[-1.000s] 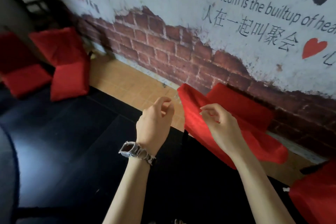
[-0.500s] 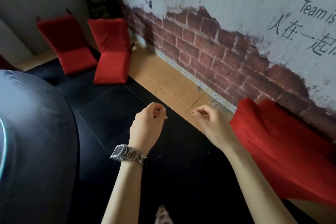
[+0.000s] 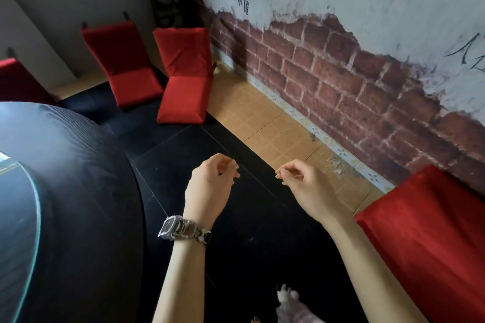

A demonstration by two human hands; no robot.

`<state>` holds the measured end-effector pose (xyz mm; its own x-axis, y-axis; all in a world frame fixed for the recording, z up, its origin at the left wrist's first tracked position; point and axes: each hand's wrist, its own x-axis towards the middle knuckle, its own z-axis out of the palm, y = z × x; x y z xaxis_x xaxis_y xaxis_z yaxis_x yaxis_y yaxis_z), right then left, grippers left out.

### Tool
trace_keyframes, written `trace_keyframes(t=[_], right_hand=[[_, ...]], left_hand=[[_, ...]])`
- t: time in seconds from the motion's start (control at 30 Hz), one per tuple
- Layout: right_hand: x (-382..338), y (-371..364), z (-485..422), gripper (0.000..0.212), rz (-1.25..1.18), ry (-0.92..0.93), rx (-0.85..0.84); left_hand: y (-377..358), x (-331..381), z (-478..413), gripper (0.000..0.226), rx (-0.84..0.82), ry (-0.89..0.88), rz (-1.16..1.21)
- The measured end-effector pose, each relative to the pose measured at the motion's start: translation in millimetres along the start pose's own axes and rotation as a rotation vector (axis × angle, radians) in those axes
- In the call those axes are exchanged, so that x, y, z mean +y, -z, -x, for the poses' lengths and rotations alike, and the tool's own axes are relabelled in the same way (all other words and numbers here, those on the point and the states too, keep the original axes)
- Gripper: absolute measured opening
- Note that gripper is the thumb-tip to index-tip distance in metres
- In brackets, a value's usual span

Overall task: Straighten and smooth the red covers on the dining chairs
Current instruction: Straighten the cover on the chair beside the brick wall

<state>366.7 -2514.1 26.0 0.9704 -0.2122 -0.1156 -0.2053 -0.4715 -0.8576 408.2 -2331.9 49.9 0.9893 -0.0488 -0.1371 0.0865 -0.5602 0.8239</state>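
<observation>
here both hands hover over the dark floor [image 3: 257, 244], apart from each other and touching nothing. the left hand [image 3: 210, 186], with a watch [image 3: 183, 229] on its wrist, has its fingers loosely curled, thumb near the forefinger, holding nothing. the right hand [image 3: 301, 189] curls the same loose way, also empty. the near cover [image 3: 425, 231] lies at lower right, just beside the right forearm. a far chair [image 3: 183, 73] in red stands by the brick wall [image 3: 328, 73], a second chair [image 3: 123, 65] just left of it. a round black table [image 3: 78, 191] fills the left.
</observation>
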Motion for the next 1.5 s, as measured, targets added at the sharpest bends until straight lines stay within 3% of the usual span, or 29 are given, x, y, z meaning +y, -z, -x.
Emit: trace_keyframes(t=[0.5,0.8,1.07,1.5], right_hand=[[-8,17,-202,0.017,0.060,0.049,-0.142],[-23,15,-274,0.015,0.031,0.051,-0.192],[-49,-32,-331,0.015,0.063,0.008,-0.180],[-129,-136,-445,0.013,0.108,-0.042,-0.142]], left_hand=[[-28,40,-166,0.020,0.094,0.117,0.007],[-26,52,-235,0.019,0.132,0.166,0.032],[1,37,-308,0.019,0.043,0.164,-0.001],[107,-2,-457,0.018,-0.043,0.121,-0.079]])
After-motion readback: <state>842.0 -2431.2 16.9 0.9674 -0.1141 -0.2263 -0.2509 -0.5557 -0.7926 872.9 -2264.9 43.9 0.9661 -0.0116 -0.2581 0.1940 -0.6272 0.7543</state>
